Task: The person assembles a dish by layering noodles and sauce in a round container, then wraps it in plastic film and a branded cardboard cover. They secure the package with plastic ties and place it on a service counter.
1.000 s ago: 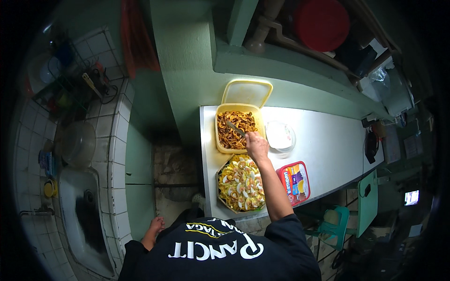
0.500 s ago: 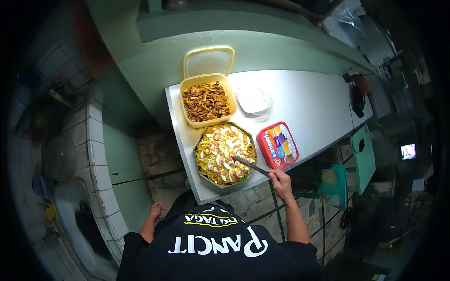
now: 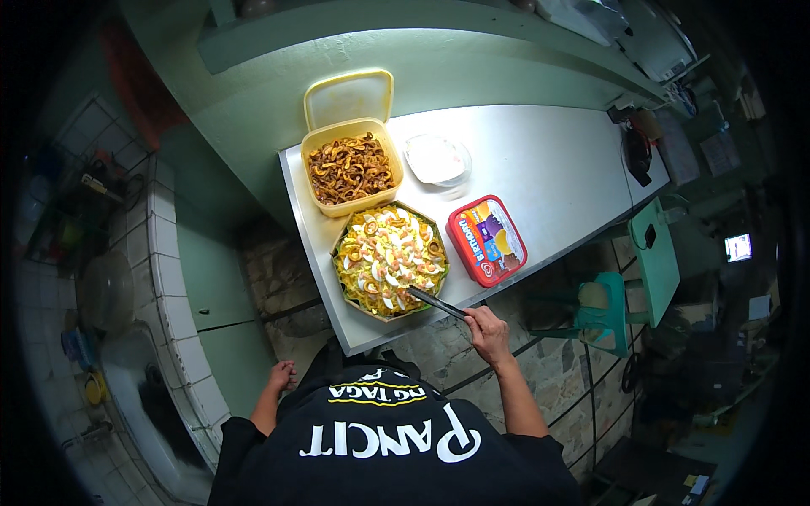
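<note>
My right hand (image 3: 488, 335) grips black tongs (image 3: 438, 304), their tips touching the near right edge of the food in an octagonal tray (image 3: 337, 291). Noodles (image 3: 391, 261) fill this tray, topped with egg slices, greens and browned rings. Low beside my body, my left hand (image 3: 285, 374) hangs with curled fingers and shows nothing in it. Behind the tray stands a yellow square tub (image 3: 321, 208) full of brown, curly strips (image 3: 350, 169). Its lid (image 3: 348, 99) leans up against the wall.
A red ice-cream tub (image 3: 488, 240) and a clear, round-cornered container (image 3: 439, 160) with white contents sit on the white table (image 3: 548, 169). A green stool (image 3: 603, 314) stands right of the table; tiled counter and sink (image 3: 135, 371) lie left.
The view has shifted, so the table and food sit further left and higher. The tongs remain in my right hand, their tips now at the noodles' near edge. My left hand looks unchanged.
</note>
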A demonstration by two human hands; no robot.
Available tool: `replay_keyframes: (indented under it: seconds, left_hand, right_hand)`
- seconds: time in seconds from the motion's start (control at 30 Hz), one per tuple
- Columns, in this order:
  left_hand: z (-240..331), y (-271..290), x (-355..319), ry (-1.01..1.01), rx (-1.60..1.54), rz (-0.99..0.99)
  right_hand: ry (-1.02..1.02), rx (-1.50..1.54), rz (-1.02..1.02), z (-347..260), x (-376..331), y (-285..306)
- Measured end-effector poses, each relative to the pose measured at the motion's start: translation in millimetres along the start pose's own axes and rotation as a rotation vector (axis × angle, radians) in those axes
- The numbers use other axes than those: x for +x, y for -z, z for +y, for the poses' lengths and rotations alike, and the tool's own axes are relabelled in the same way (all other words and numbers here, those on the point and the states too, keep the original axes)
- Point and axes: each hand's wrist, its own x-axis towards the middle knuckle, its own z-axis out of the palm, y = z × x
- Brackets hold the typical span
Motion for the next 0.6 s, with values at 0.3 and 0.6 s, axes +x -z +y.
replay_keyframes:
  seconds: [0.3, 0.6]
  left_hand:
    - [-1, 1, -8, -0.024, -0.041, 0.051]
    - [8, -7, -8, -0.008, 0.014, 0.063]
  right_hand:
    - [0.184, -0.044, -0.064, -21, 36, 4]
    - [0.223, 0.126, 0.021, -35, 147, -26]
